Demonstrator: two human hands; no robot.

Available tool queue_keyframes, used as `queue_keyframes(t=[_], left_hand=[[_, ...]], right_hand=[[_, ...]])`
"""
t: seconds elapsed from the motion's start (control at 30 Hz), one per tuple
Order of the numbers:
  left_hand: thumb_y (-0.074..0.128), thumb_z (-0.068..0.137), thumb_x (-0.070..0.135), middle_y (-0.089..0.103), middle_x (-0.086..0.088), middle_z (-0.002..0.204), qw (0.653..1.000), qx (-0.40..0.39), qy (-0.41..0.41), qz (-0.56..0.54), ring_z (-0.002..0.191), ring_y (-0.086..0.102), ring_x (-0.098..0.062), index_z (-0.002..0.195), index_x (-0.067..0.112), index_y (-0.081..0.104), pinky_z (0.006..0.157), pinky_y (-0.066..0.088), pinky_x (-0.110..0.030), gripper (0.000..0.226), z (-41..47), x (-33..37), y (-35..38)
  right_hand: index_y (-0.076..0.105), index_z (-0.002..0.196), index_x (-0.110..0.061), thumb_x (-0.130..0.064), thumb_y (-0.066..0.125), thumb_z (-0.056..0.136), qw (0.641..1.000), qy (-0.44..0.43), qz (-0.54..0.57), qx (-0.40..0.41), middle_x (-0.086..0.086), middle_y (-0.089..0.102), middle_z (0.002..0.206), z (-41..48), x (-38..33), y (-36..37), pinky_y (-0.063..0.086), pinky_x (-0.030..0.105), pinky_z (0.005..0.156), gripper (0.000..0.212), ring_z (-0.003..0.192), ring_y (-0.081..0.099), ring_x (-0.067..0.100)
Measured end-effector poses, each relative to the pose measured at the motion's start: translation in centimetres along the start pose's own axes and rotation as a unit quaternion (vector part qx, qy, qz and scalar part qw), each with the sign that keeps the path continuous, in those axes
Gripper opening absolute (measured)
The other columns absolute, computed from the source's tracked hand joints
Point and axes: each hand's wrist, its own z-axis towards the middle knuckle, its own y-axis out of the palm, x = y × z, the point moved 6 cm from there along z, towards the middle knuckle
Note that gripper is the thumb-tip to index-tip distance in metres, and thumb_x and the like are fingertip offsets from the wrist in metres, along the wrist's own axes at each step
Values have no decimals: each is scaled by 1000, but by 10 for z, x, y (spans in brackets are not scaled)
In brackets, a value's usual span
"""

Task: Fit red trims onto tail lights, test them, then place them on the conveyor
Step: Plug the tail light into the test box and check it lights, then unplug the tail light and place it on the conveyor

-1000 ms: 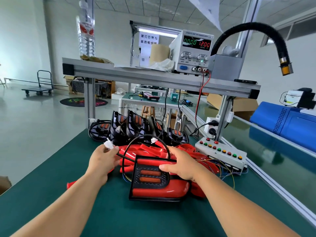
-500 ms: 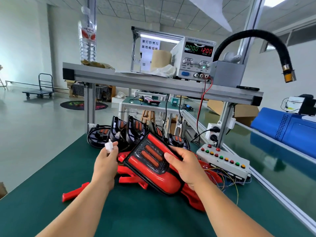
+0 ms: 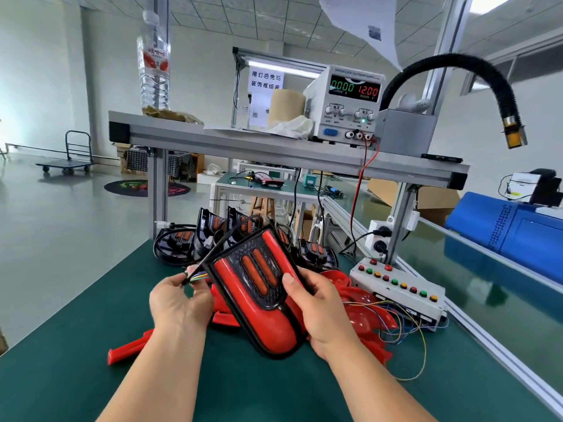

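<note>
The right grip clasps the trimmed tail light, tilted face-up above the worktop, apparently for checking. Just left of it, the left grip pinches its wire lead, likely readying it for the button box to the right.

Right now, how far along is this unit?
Done: red trim looks seated on the tail light. In hand: the right-hand grip holds it off the bench, and the left-hand grip pinches its wire lead. Left: testing, since the supply reads 0.000 A, likely at the button box; then the conveyor. Untrimmed black lights wait behind.
</note>
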Motion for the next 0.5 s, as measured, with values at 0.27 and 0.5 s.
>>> queue_keyframes(t=[0.27,0.5], left_hand=[[42,102,18,71,-16,98,935,-148,-33,321,72,69,-24,116,15,64,80,57,-41,26,-43,-52,9],[51,84,53,69,-14,121,898,-264,-82,342,109,68,-28,124,14,67,86,56,-45,58,-73,-76,18]], right_hand=[[64,124,-18,-48,73,83,990,-43,-66,115,5,70,118,5,-34,9,50,49,100,52,111,65,26],[63,121,-23,-57,60,88,968,-16,-173,184,-12,64,103,2,-48,15,49,33,94,47,102,60,11]])
